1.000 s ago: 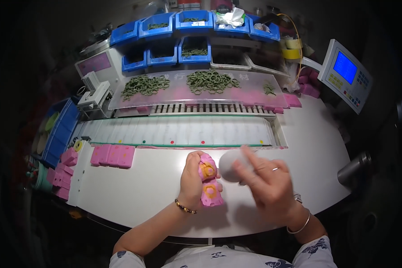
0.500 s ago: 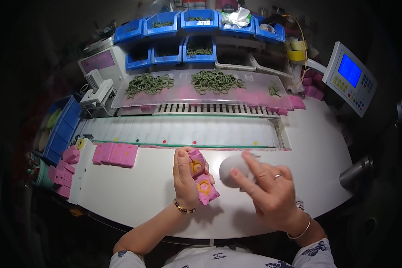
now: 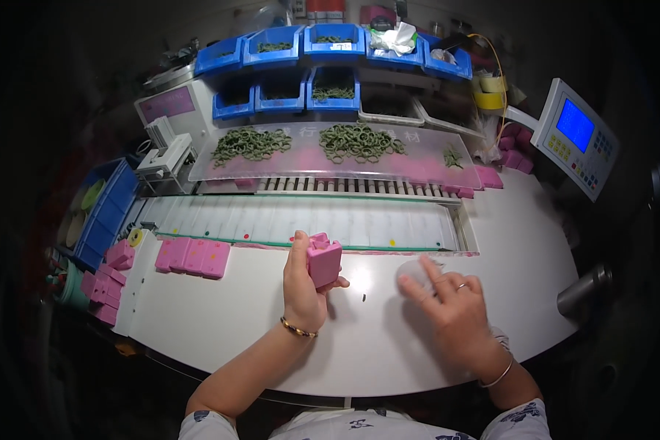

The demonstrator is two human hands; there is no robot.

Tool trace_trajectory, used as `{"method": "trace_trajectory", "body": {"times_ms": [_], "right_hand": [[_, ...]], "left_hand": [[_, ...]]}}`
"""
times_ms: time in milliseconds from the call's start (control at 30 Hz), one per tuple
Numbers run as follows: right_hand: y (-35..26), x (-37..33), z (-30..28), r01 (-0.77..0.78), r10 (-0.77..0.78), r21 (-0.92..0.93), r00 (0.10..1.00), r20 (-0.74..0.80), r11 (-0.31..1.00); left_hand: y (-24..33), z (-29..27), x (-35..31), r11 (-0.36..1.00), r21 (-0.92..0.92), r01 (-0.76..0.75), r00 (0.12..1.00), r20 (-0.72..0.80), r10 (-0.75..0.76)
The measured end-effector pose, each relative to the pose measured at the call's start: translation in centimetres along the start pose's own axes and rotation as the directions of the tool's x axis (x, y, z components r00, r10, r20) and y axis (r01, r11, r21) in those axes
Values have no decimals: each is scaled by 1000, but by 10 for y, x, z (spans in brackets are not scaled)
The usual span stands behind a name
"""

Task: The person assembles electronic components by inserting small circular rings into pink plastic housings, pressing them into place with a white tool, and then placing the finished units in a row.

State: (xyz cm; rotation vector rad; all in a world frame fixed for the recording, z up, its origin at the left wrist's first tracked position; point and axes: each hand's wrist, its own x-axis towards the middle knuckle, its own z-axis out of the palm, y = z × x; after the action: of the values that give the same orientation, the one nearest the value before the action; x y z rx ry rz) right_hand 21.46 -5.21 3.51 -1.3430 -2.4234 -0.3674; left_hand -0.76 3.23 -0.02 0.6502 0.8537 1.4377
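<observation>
White and curved, the surface point(image 3: 220, 323) carries everything in front of the person, with a pale conveyor strip point(image 3: 301, 224) running across its far side. Behind that strip a clear sloped tray point(image 3: 418, 170) holds heaps of green rings point(image 3: 359, 141), and blue bins point(image 3: 335, 40) are stacked in rows above it. A control box with a blue screen point(image 3: 576, 132) stands at the far right. A row of flat pink blocks point(image 3: 192, 257) lies to the left, well apart from the hands. The left hand point(image 3: 301, 290) holds a pink block point(image 3: 323, 260) upright above the surface, its fingers wrapped around the block's left side and the thumb pressed under its lower edge. The right hand point(image 3: 455, 319) rests with spread fingers point(image 3: 436, 273) on a small clear round disc point(image 3: 414, 273), the fingertips touching its top.
</observation>
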Motion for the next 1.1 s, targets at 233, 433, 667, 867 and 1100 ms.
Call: {"method": "trace_trajectory", "body": {"times_ms": [233, 433, 667, 867, 1100], "right_hand": [[34, -12, 24, -210, 244, -253, 963, 112, 944], [17, 33, 17, -81, 128, 403, 988, -90, 912], [-2, 47, 30, -64, 270, 832, 957, -106, 551], [5, 42, 36, -13, 321, 863, 931, -173, 505], [3, 39, 51, -100, 464, 977, 886, 1, 189]], "left_hand": [[-8, 4, -4, 972, -39, 230, 950, 225, -215], [-18, 14, -21, 947, 287, -142, 929, 370, 27], [-22, -6, -20, 953, 186, -238, 813, 575, 91], [-5, -23, -7, 992, 90, -92, 892, 450, 42], [-8, -8, -21, 194, 506, -840, 534, 709, 460]]}}
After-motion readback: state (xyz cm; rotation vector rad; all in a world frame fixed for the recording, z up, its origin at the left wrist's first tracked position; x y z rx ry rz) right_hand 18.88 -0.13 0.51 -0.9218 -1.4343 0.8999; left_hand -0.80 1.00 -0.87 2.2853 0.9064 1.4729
